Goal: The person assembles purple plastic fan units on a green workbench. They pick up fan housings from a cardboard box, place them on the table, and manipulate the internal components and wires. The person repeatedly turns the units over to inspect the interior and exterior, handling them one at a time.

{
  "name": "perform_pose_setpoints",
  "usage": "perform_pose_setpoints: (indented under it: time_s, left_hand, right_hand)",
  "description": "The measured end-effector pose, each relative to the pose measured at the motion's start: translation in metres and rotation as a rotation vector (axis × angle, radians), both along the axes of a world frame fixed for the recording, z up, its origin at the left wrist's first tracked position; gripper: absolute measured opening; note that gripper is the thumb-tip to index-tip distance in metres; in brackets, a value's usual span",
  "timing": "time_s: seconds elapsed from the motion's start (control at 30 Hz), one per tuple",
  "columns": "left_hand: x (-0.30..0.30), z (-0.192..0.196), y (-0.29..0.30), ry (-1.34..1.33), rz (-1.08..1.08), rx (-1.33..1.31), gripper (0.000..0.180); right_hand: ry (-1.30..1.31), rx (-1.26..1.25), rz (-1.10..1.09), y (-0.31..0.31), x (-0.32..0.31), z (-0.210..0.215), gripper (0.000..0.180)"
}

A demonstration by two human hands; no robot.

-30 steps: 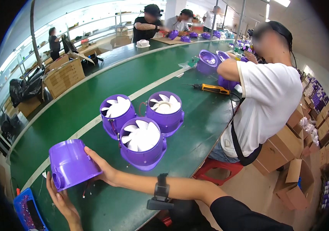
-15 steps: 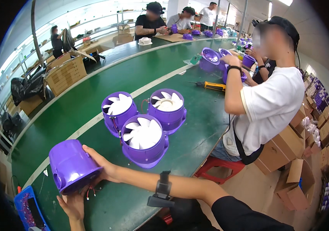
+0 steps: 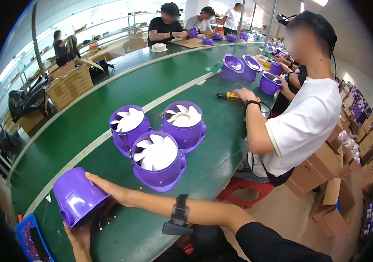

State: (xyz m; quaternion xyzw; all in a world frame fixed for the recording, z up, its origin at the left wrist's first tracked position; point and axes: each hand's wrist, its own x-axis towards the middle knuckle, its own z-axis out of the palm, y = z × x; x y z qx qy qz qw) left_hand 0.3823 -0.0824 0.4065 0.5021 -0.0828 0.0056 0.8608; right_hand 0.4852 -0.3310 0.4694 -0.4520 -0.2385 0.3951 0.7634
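A purple plastic fan housing (image 3: pixel 79 194) is tilted over the near left of the green table, held between both my hands. My right hand (image 3: pixel 108 187) grips its right side, fingers wrapped round the wall. From below, my left hand (image 3: pixel 78 238) supports the lower rim, its fingers partly hidden by the housing. Thin wires with small white connectors (image 3: pixel 101 226) hang beneath it. Further right on the table stand three purple housings with white fan blades: one at the left (image 3: pixel 129 126), one at the right (image 3: pixel 183 124) and one nearest me (image 3: pixel 158 157).
A blue tray (image 3: pixel 31 238) with small parts lies at the table's left edge. On my right a co-worker in a white shirt (image 3: pixel 302 118) has a hand on a yellow electric screwdriver (image 3: pixel 230 96). More purple housings (image 3: pixel 232 67) stand beyond, and cardboard boxes (image 3: pixel 332 201) sit on the floor.
The housing in my hands has moved slightly down and left and tilted a little. The co-worker's hand has come down from the purple housings onto the electric screwdriver.
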Motion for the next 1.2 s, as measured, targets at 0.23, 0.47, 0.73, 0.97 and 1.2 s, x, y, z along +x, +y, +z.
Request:
perform_pose_setpoints:
  time_s: [0.23,0.47,0.73,0.97,1.2]
  left_hand:
    - [-0.001,-0.008,0.007,0.238,0.234,-0.232,0.075]
    - [0.002,-0.024,0.021,0.095,0.090,-0.118,0.075]
    - [-0.001,-0.008,0.010,0.077,0.042,-0.059,0.072]
    - [0.000,-0.009,0.009,0.056,0.044,-0.063,0.071]
    - [0.000,-0.008,0.008,0.078,0.049,-0.050,0.071]
  right_hand:
    - [-0.208,0.002,-0.065,0.008,0.003,-0.010,0.075]
    - [-0.212,-0.008,-0.066,0.009,0.006,-0.015,0.071]
    - [-0.213,-0.016,-0.077,0.010,0.007,-0.017,0.068]
    - [-0.211,-0.022,-0.069,0.009,0.006,-0.015,0.068]
    - [-0.204,-0.019,-0.091,0.008,0.004,-0.015,0.070]
